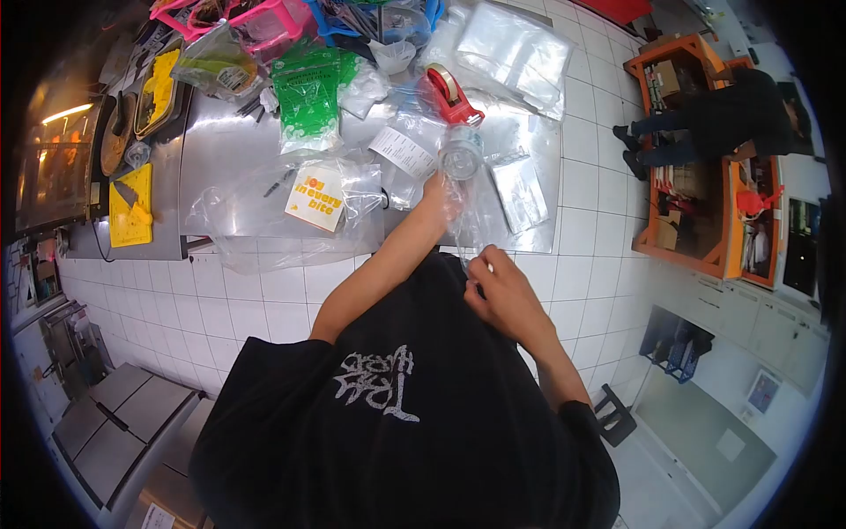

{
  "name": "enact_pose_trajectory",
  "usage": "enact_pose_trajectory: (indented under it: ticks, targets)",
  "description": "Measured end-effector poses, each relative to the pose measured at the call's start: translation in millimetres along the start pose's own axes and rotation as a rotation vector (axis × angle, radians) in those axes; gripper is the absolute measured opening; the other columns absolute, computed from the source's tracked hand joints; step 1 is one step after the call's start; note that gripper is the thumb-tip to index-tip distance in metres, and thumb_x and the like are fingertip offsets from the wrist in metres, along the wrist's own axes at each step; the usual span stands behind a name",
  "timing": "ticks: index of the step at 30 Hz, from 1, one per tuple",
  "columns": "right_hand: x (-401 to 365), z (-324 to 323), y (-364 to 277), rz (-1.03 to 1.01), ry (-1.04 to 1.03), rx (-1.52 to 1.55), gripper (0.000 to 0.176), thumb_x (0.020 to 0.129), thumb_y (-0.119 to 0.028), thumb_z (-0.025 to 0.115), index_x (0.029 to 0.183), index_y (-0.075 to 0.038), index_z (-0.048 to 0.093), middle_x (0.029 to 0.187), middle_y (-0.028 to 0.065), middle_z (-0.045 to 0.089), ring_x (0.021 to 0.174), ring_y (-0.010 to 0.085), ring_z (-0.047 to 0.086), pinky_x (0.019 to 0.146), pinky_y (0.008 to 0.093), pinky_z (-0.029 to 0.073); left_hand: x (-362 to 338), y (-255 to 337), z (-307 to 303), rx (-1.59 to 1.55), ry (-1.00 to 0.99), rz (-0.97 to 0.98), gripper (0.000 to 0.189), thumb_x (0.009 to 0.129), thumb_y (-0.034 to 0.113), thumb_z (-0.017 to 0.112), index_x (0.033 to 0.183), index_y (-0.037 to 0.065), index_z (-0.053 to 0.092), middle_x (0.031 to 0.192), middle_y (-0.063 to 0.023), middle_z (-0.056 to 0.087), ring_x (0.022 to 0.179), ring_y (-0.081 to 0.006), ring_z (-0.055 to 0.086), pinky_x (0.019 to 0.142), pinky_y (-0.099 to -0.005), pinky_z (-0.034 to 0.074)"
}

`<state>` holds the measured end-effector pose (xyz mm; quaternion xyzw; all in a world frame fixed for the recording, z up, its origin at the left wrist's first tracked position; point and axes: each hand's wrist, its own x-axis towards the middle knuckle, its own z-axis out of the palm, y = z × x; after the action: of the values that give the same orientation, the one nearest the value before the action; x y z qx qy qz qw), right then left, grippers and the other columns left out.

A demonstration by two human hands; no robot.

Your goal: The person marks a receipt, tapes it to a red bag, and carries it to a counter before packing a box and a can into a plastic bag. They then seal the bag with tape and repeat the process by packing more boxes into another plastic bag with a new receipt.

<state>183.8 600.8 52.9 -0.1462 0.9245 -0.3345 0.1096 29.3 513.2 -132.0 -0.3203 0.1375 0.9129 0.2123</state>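
Observation:
A clear round plastic cup (460, 161) is tilted over the steel table, with thin clear plastic sleeve (471, 216) trailing down from it. My left hand (443, 197) is closed at the base of the cup, its fingers partly hidden behind the shiny plastic. Lower and to the right, my right hand (502, 289) is curled, its thumb and fingers pinching the lower end of the sleeve. Beside the cup lies a flat pack of clear bags (520, 194). A printed white label (404, 153) shows just left of my left hand.
A red tape dispenser (451, 95), a green glove packet (306, 93) and a printed card (315, 196) lie on the steel table (216, 141). Large clear bags (515, 53) cover its back right. A knife (132, 201) rests on a yellow board (130, 227). Another person (731, 115) stands by orange shelving (648, 234).

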Motion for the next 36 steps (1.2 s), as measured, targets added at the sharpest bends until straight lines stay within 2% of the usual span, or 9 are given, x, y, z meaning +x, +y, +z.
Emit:
enact_pose_trajectory:
  ticks: [10, 22, 24, 25, 27, 28, 30, 33, 36]
  targets:
    - [1, -14, -12, -0.079, 0.050, -0.187, 0.017, 0.078, -0.004, 0.067, 0.090, -0.002, 0.054, 0.094, 0.0135, 0.050, 0.086, 0.0323, 0.054, 0.074, 0.0414, 0.046, -12, 11, 2, 0.146, -0.146, -0.462, 0.038, 0.093, 0.043, 0.062, 0.107, 0.008, 0.063, 0.101, -0.0123, 0.068, 0.097, -0.0283, 0.065, 0.085, -0.0465, 0.055]
    - [30, -67, 31, 0.038, 0.113, -0.029, 0.014, 0.077, -0.006, 0.066, 0.088, -0.003, 0.058, 0.096, 0.0139, 0.046, 0.090, 0.0306, 0.053, 0.078, 0.0400, 0.047, -61, 19, -9, 0.771, 0.272, -0.654, 0.076, 0.088, 0.045, 0.068, 0.144, 0.004, 0.038, 0.140, -0.0187, 0.045, 0.120, -0.0309, 0.053, 0.103, -0.0470, 0.043]
    - [34, -75, 34, 0.041, 0.057, 0.003, 0.014, 0.077, -0.005, 0.066, 0.088, -0.003, 0.058, 0.096, 0.0140, 0.046, 0.092, 0.0306, 0.053, 0.078, 0.0401, 0.047, -72, 17, -18, 1.343, -0.058, 0.171, 0.082, 0.088, 0.044, 0.069, 0.149, 0.004, 0.030, 0.143, -0.0176, 0.042, 0.120, -0.0293, 0.054, 0.105, -0.0410, 0.041]
    - [33, -80, 35, 0.031, 0.022, -0.017, 0.013, 0.076, -0.005, 0.065, 0.087, -0.003, 0.059, 0.097, 0.0140, 0.046, 0.092, 0.0307, 0.053, 0.078, 0.0397, 0.047, -81, 20, -2, 1.345, -0.053, 0.159, 0.082, 0.088, 0.044, 0.069, 0.149, 0.004, 0.030, 0.143, -0.0176, 0.042, 0.120, -0.0293, 0.054, 0.105, -0.0410, 0.041]
    - [30, -85, 40, 0.013, -0.026, -0.043, 0.012, 0.076, -0.005, 0.065, 0.087, -0.003, 0.059, 0.097, 0.0140, 0.047, 0.093, 0.0309, 0.053, 0.079, 0.0393, 0.047, -83, 25, 37, 1.649, -0.842, 0.680, 0.070, 0.089, 0.039, 0.068, 0.143, 0.003, 0.041, 0.137, -0.0160, 0.050, 0.120, -0.0247, 0.054, 0.104, -0.0345, 0.040]
    - [30, -88, 42, -0.015, -0.035, -0.063, 0.013, 0.076, -0.004, 0.066, 0.087, -0.003, 0.058, 0.098, 0.0129, 0.047, 0.092, 0.0296, 0.053, 0.080, 0.0384, 0.047, -70, 20, 45, 1.644, -0.830, 0.690, 0.070, 0.089, 0.039, 0.068, 0.143, 0.003, 0.041, 0.137, -0.0160, 0.050, 0.120, -0.0247, 0.054, 0.104, -0.0345, 0.040]
    - [31, -93, 45, -0.057, -0.047, -0.088, 0.014, 0.076, -0.002, 0.066, 0.087, -0.003, 0.057, 0.099, 0.0119, 0.047, 0.091, 0.0284, 0.053, 0.081, 0.0376, 0.047, -47, 11, 65, 1.507, -1.195, 0.216, 0.041, 0.091, 0.029, 0.064, 0.121, 0.003, 0.058, 0.111, -0.0089, 0.061, 0.100, -0.0154, 0.057, 0.090, -0.0297, 0.044]
    - [28, -97, 52, 0.002, -0.095, 0.025, 0.013, 0.077, -0.003, 0.066, 0.087, -0.004, 0.058, 0.102, 0.0113, 0.047, 0.092, 0.0267, 0.053, 0.082, 0.0367, 0.046, -39, 15, 80, 1.528, -1.101, -0.171, 0.018, 0.090, 0.021, 0.060, 0.095, 0.004, 0.059, 0.083, -0.0001, 0.056, 0.079, -0.0089, 0.049, 0.071, -0.0268, 0.040]
    - [22, -83, 71, 0.028, -0.072, 0.187, 0.012, 0.080, -0.004, 0.064, 0.089, -0.005, 0.057, 0.097, 0.0075, 0.050, 0.090, 0.0210, 0.055, 0.084, 0.0347, 0.045, -51, 18, 73, 1.516, -1.050, -0.165, 0.015, 0.087, 0.018, 0.059, 0.086, 0.006, 0.051, 0.075, 0.0037, 0.047, 0.070, -0.0062, 0.039, 0.060, -0.0257, 0.032]
